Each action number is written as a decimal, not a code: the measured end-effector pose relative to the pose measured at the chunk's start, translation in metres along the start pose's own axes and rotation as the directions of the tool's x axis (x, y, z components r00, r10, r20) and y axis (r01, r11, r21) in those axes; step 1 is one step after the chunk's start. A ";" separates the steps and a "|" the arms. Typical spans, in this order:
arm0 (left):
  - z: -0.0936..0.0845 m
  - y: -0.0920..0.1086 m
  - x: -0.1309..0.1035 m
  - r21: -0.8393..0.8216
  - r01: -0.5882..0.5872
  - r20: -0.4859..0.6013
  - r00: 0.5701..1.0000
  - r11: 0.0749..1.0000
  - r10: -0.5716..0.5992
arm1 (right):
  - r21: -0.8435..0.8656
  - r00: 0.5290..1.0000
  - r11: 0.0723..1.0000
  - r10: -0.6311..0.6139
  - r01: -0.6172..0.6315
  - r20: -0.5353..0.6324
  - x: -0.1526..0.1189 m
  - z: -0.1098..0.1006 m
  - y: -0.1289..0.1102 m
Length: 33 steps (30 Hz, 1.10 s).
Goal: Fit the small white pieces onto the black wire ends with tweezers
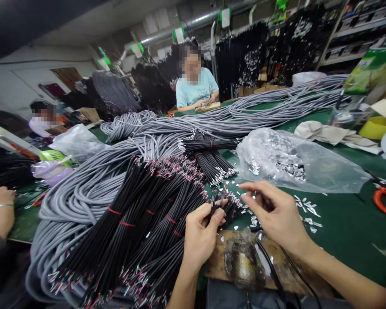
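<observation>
Over green table [347, 214], lower centre of frame: pinching dark wires [215, 209] in left hand [197, 234], just left of half-curled right hand [281, 214]; cannot tell if gripping.

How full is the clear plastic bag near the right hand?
Partly filled: small silvery pieces show inside the clear plastic bag, while its right end looks empty.

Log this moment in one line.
left hand: pinching dark wires | right hand: raised nearby, contents unclear | near: clear plastic bag | around: banded black bundles, grey cables
</observation>
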<state>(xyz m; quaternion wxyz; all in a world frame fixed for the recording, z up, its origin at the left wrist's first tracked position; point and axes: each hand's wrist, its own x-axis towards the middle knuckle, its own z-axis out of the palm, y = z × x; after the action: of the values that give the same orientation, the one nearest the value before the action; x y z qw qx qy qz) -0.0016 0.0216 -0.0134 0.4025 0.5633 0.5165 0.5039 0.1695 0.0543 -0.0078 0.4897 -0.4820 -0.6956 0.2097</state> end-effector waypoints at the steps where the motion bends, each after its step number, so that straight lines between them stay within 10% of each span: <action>1: 0.000 0.000 0.000 -0.024 0.017 -0.006 1.000 1.000 -0.017 | 0.037 0.997 0.999 -0.024 0.022 0.067 -0.002 0.002 -0.001; 33: 0.004 -0.005 0.000 0.149 0.006 -0.148 0.989 0.989 0.016 | 0.091 0.960 0.990 -0.125 0.105 0.252 -0.012 0.007 -0.007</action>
<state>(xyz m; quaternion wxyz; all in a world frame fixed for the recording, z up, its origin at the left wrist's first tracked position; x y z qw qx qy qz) 0.0018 0.0227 -0.0190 0.3184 0.5540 0.5800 0.5053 0.1607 0.0421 -0.0106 0.4249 -0.3903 -0.7715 0.2680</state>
